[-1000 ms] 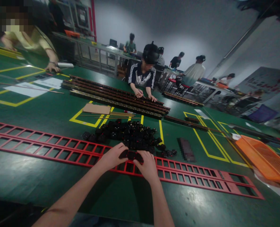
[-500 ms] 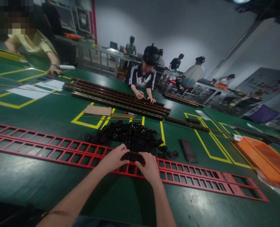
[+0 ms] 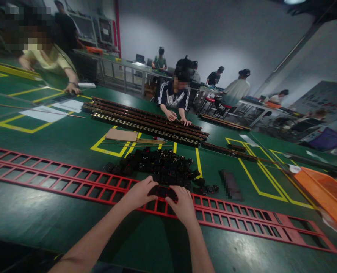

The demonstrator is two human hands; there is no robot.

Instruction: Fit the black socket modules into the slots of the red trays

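Observation:
Between my two hands is a small black plastic part [image 3: 163,192], gripped from both sides over the red slotted frame [image 3: 88,189]. My left hand [image 3: 142,192] has its thumb and fingers closed on the part's left end. On the right end, my right hand [image 3: 182,203] closes with bent fingers and thumb. Whether the part is one piece or several side by side, I cannot tell. The long frame lies across the table, with two rows of rectangular openings. Just beyond my hands spreads a heap of similar black parts [image 3: 162,163].
Long dark rails [image 3: 145,123] lie stacked beyond the heap, where a co-worker [image 3: 174,94] leans over them. A cardboard piece [image 3: 121,135] and thin sticks lie nearer. At right stands an orange basket [image 3: 322,193]. Another person [image 3: 51,64] works at the far left.
The whole view has shifted slightly, so the scene sits a little lower and further right. Both hands keep their grip on the black part over the frame.

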